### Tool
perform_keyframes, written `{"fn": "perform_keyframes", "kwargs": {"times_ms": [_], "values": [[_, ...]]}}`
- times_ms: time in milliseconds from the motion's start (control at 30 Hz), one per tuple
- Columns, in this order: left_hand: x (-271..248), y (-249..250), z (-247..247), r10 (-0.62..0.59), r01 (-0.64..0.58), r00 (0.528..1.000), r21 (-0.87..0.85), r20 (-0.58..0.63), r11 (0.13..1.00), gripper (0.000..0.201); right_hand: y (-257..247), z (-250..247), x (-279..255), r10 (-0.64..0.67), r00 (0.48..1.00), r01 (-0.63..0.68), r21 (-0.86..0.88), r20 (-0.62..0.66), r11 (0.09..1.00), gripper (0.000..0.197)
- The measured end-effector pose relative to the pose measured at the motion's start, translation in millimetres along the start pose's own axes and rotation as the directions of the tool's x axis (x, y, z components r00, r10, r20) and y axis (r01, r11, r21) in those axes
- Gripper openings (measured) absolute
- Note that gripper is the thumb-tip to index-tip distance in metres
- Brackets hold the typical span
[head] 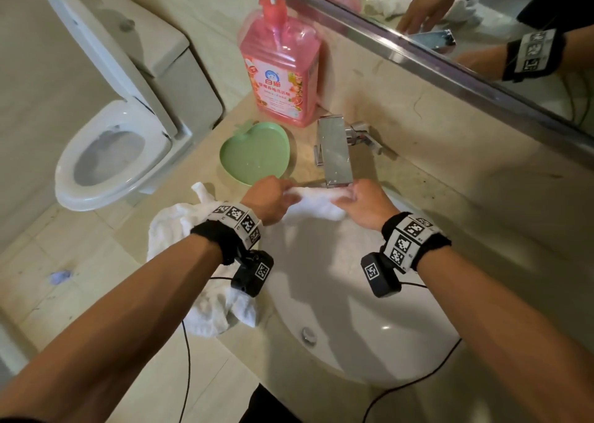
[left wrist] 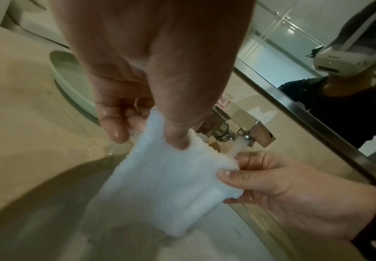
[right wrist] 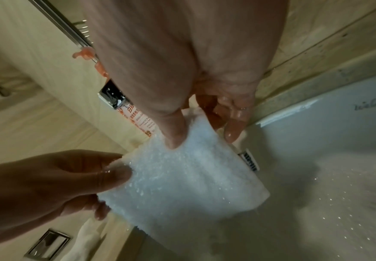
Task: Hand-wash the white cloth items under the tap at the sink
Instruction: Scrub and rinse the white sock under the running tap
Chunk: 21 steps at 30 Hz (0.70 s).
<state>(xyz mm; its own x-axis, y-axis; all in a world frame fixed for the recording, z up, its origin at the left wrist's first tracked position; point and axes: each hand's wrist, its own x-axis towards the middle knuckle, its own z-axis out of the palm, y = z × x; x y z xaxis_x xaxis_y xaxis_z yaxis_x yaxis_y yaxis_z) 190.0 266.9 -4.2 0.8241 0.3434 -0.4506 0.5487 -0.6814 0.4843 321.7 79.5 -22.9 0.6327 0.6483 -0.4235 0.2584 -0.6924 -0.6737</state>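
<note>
A small white cloth point(head: 316, 203) hangs stretched between both hands over the white sink basin point(head: 369, 336), right under the chrome tap point(head: 334, 152). My left hand point(head: 273, 199) pinches its left top edge between thumb and fingers point(left wrist: 178, 139). My right hand point(head: 363, 202) pinches the right top edge point(right wrist: 173, 139). Water point(left wrist: 236, 150) runs from the tap spout onto the cloth's upper corner beside the right hand's fingers. The cloth point(left wrist: 167, 185) looks wet, and a dark label point(right wrist: 250, 162) shows on its side edge.
More white cloths point(head: 199, 262) lie piled on the counter left of the basin, under my left wrist. A green heart-shaped dish point(head: 257, 154) and a pink detergent bottle point(head: 281, 69) stand behind. A mirror point(head: 482, 14) runs along the back; a toilet point(head: 106, 152) stands to the left.
</note>
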Motion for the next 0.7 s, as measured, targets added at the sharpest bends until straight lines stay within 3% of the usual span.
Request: {"fn": "perform_keyframes", "kwargs": {"times_ms": [100, 167, 200, 300, 367, 500, 700], "values": [[0, -6, 1, -0.006, 0.006, 1.000, -0.003, -0.019, 1.000, 0.035, -4, -6, 1, -0.017, 1.000, 0.018, -0.075, 0.024, 0.997, 0.017], [2, -8, 3, 0.012, -0.013, 0.999, -0.032, -0.032, 0.999, 0.036, -6, -12, 0, -0.033, 0.999, 0.037, -0.100, 0.044, 0.994, 0.037], [3, -8, 3, 0.031, -0.033, 0.999, -0.044, -0.044, 0.998, 0.036, -2, -14, 0, -0.044, 0.998, 0.048, -0.088, 0.044, 0.995, 0.037], [3, -6, -1, 0.071, -0.081, 0.995, -0.169, -0.066, 0.982, 0.037, 7, -17, -3, -0.077, 0.996, 0.077, -0.004, 0.033, 0.997, 0.011], [4, -6, -3, 0.101, -0.122, 0.990, -0.248, -0.096, 0.961, 0.026, 11, -17, -6, -0.088, 0.996, 0.088, 0.040, -0.001, 0.995, 0.021], [3, -4, -7, 0.115, -0.149, 0.986, -0.318, -0.120, 0.936, 0.018, 7, -8, -6, -0.102, 0.995, 0.101, 0.179, -0.006, 0.979, 0.012], [1, -10, -5, 0.016, -0.040, 0.993, -0.199, -0.117, 0.979, 0.028, -3, 6, 4, -0.002, 0.999, 0.008, 0.144, -0.041, 0.990, 0.021]]}}
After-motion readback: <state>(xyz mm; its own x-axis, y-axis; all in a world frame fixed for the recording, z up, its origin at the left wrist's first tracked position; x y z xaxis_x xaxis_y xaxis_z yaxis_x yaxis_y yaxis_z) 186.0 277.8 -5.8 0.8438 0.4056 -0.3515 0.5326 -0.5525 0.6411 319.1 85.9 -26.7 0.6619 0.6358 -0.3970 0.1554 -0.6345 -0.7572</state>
